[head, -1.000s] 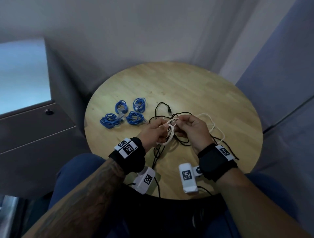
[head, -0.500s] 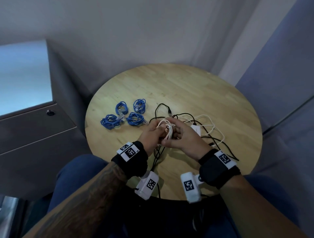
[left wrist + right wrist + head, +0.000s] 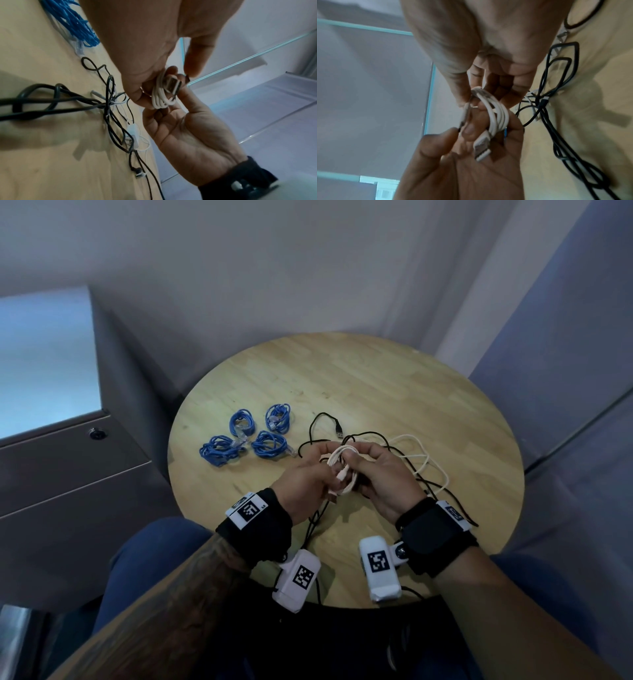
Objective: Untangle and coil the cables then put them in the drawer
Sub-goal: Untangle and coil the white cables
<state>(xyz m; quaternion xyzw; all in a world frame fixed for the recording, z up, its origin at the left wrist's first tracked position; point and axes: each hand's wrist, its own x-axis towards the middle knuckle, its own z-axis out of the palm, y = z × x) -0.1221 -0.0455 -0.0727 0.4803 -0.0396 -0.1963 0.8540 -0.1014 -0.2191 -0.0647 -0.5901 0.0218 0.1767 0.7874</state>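
A small coil of white USB cable [image 3: 342,470] [image 3: 161,94] [image 3: 496,112] is held between both hands above the near middle of the round wooden table [image 3: 376,378]. My left hand [image 3: 308,477] [image 3: 467,132] grips the coil, thumb on its strands, and the USB plug [image 3: 482,147] [image 3: 173,85] sticks out over the palm. My right hand [image 3: 380,470] [image 3: 171,108] pinches the coil's other side and its thin end. A tangle of black cables [image 3: 346,436] [image 3: 109,108] [image 3: 556,94] lies under the hands with a loose white cable [image 3: 424,463].
Several coiled blue cables [image 3: 246,436] [image 3: 75,24] lie on the table to the left of the hands. A grey cabinet with shut drawer fronts [image 3: 68,474] and a round lock [image 3: 97,434] stands left of the table. Grey walls close in behind and to the right.
The hands have closed together on the white coil. Its last loose length has gone into the coil, and the right hand now sits against the left.
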